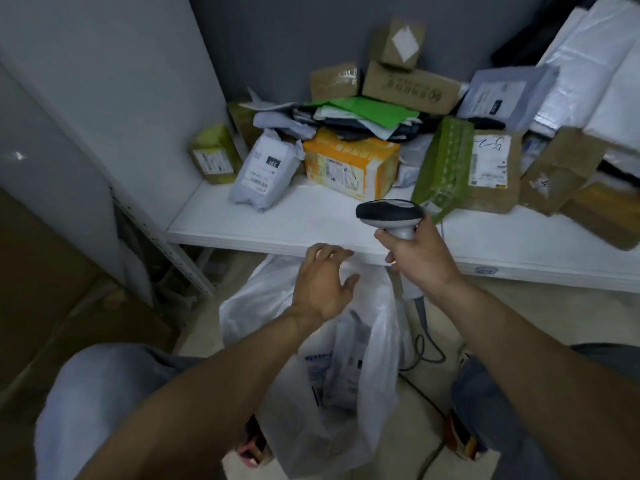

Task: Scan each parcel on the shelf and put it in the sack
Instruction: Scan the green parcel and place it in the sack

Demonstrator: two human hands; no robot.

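Looks like the gap between two parcels: some already in the sack, none in hand. Holds the left hand (322, 282) above the mouth of the translucent white plastic sack (377, 341), just below the front edge of the white shelf board (311, 220), fingers spread and loosely bent, gripping nothing. Grips the grey-and-black handheld barcode scanner (389, 213) in the right hand (420, 261), fingers and thumb wrapped round its handle, head raised over the shelf's front edge with the nose turned toward the left end.

Finds the sack on the floor under that front edge, between the knees, with white labelled mailers (341, 372) showing through the plastic. Judged well short of done, with plenty left on the shelf.

Calls next for a reach up over the front edge to the closest parcel, then turning its barcode to the scanner before dropping it in. Probably the pale grey poly mailer with its label facing up (265, 171) toward the left end, or the orange-and-white carton (349, 164) beside it.

Further along and back:
- a green plastic-wrapped packet (445, 161) leaning against a brown parcel with a handwritten label (491, 168) toward the right
- a small yellow-green box (214, 155) in the left rear corner
- brown cartons (410, 86) stacked at the back edge above a heap of flat mailers, one bright green (367, 110)

Worth minding the scanner's grey cable (426, 341) trailing down past the sack, and the slack sack mouth — likely to need holding apart. Nothing seen blocking the front row.
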